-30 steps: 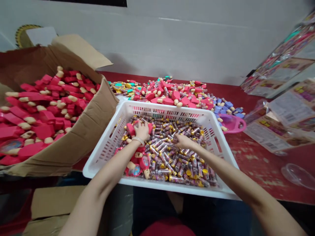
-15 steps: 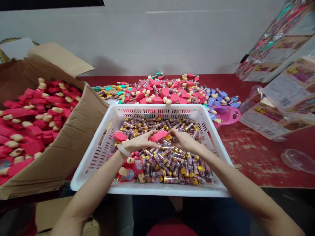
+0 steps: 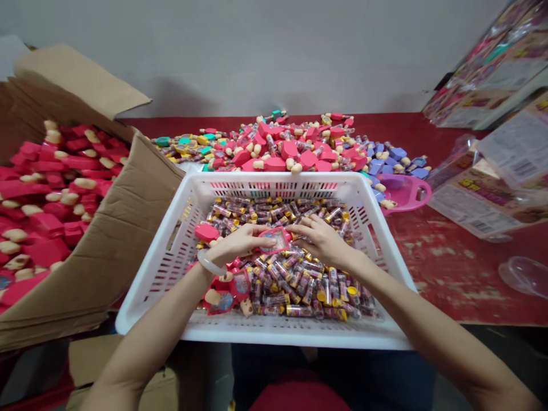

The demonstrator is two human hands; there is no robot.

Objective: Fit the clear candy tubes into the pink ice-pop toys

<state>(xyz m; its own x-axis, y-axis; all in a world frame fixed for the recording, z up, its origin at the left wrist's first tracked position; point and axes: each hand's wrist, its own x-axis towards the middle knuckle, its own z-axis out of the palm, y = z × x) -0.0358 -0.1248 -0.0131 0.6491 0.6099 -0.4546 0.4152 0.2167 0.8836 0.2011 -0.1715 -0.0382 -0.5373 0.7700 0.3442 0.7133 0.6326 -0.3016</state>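
My left hand (image 3: 245, 244), with a pale bangle at the wrist, grips a pink-red plastic toy case (image 3: 274, 240) above the basket. The case's printed picture side faces up, with my thumb across it. At the case's right end is my right hand (image 3: 322, 242), fingers bent and close together; what they pinch, if anything, is hidden. Below lie many small clear tubes (image 3: 295, 282) with yellow caps and dark contents, filling the white basket (image 3: 299, 337). More pink-red toy cases (image 3: 222, 299) with beige animal-head ends rest at the basket's left, under my left wrist.
A cardboard box (image 3: 128, 222) of pink-red toy cases leans at the left. Behind the basket is a pile of pink, yellow and purple toys (image 3: 289, 149). A pink scoop (image 3: 411, 193), packaged boxes (image 3: 483, 200) and a clear lid (image 3: 524, 277) lie right on the red table (image 3: 454, 262).
The pink-red case has turned, so its printed side now faces up instead of its plain side. My right-hand fingers have spread slightly at its end. The view has shifted a little.
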